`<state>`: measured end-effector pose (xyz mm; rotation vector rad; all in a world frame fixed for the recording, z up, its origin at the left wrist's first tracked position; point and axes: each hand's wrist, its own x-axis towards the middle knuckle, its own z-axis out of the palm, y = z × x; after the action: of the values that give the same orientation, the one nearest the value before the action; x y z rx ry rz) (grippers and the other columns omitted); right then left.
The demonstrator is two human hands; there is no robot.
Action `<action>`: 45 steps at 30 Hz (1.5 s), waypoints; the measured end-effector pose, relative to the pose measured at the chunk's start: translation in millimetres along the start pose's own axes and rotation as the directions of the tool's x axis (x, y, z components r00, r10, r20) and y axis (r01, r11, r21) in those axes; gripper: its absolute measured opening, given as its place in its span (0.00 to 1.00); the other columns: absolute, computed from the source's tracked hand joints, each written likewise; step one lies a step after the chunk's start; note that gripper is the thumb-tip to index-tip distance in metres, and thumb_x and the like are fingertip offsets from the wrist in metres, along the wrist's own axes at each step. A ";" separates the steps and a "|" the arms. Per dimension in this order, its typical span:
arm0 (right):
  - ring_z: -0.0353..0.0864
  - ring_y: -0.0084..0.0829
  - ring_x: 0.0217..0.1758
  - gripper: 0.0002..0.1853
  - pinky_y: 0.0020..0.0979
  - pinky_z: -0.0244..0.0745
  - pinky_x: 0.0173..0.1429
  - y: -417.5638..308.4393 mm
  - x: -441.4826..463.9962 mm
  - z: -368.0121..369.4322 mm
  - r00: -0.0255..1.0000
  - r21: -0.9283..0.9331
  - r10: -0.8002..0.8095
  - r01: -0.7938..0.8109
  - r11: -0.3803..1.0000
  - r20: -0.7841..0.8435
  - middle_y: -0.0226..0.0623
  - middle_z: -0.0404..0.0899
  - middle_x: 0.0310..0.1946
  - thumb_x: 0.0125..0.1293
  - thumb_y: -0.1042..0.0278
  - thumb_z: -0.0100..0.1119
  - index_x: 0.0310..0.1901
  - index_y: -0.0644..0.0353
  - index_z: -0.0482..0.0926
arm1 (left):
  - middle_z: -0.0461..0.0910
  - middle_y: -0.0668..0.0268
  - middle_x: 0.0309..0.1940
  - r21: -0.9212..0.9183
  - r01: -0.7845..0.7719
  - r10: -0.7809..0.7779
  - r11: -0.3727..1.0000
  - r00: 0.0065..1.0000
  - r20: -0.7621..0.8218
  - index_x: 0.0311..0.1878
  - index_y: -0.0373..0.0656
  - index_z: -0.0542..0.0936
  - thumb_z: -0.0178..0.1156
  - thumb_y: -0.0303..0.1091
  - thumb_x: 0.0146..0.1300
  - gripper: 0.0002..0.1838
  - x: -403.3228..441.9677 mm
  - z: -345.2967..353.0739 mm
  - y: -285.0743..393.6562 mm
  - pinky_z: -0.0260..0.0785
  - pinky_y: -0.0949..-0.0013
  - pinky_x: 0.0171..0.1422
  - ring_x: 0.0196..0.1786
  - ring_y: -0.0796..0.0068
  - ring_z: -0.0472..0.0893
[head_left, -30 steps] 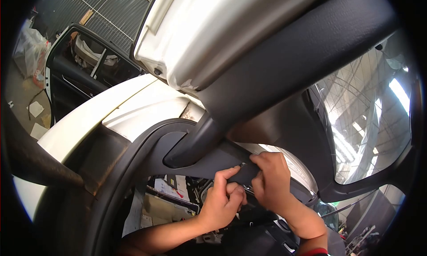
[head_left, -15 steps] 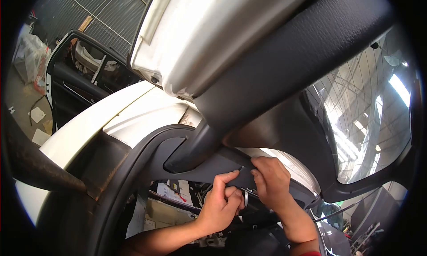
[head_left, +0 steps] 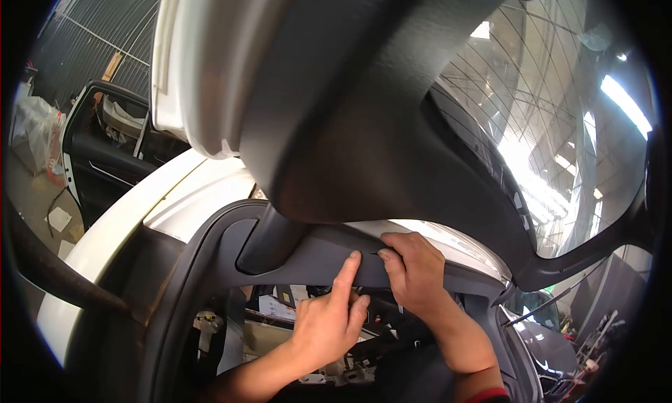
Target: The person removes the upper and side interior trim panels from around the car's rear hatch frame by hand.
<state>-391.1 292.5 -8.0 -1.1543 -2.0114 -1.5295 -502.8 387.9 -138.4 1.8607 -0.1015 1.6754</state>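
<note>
A dark grey trim panel [head_left: 322, 252] runs along the top edge of the car's rear opening, beneath the raised tailgate [head_left: 364, 158]. My left hand [head_left: 325, 322] points upward, its index fingertip against the panel. The thumb stands apart and the other fingers are curled; I see nothing held in it. To its right, my right hand [head_left: 416, 266] has its fingers bent over the panel's edge, with the thumb below them. The fingertips' exact grip is partly hidden. A thick black tube-shaped arm [head_left: 269, 242] joins the panel left of both hands.
The tailgate's rear window [head_left: 539, 144] reflects bright lights at the right. A black rubber seal [head_left: 171, 291] borders the opening, beside the white bodywork [head_left: 126, 224]. A detached car door [head_left: 105, 158] and a plastic bag [head_left: 38, 133] stand at the left.
The view has shifted, with the tailgate covering more of the middle. My left index finger has straightened against the panel. My right hand stays bent over the panel's edge.
</note>
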 end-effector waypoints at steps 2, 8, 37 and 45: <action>0.84 0.41 0.39 0.17 0.41 0.80 0.43 -2.2 -4.5 1.8 0.999 -0.017 -0.012 0.011 1.000 -0.046 0.41 0.84 0.42 0.60 0.79 0.69 0.51 0.63 0.81 | 0.85 0.61 0.28 -0.020 -0.009 0.009 1.000 1.000 -0.006 0.78 0.37 0.61 0.62 0.28 0.71 0.35 -1.6 -1.3 -8.4 0.78 0.57 0.36 0.29 0.54 0.87; 0.83 0.39 0.44 0.22 0.44 0.79 0.53 -28.2 -46.7 25.0 0.973 -0.362 -0.207 0.159 0.919 -0.098 0.37 0.83 0.45 0.54 0.76 0.69 0.54 0.60 0.83 | 0.85 0.64 0.34 -0.285 -0.125 0.040 0.950 0.957 -0.287 0.64 0.34 0.73 0.61 0.23 0.71 0.20 -36.4 40.1 -58.4 0.78 0.70 0.43 0.33 0.77 0.84; 0.62 0.36 0.83 0.30 0.50 0.53 0.87 13.1 -101.6 35.7 0.942 -0.475 -0.332 0.317 0.821 0.055 0.33 0.69 0.78 0.70 0.64 0.54 0.73 0.57 0.73 | 0.79 0.58 0.65 -0.345 0.047 -0.145 0.938 0.953 -0.266 0.70 0.37 0.74 0.56 0.27 0.78 0.20 -71.4 33.9 -61.3 0.80 0.66 0.61 0.60 0.72 0.81; 0.73 0.43 0.73 0.33 0.49 0.65 0.79 7.4 -128.8 12.1 0.987 -0.448 -0.103 0.036 0.893 -0.127 0.43 0.74 0.71 0.62 0.63 0.67 0.69 0.63 0.76 | 0.82 0.60 0.56 0.163 -0.143 0.195 0.976 0.904 -0.380 0.62 0.35 0.80 0.57 0.21 0.71 0.17 -27.5 17.3 -12.3 0.75 0.68 0.61 0.57 0.70 0.81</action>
<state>-305.7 254.5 -97.8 -1.0906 -1.6665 -2.1228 -487.3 379.9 -168.4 1.6013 0.0162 2.1951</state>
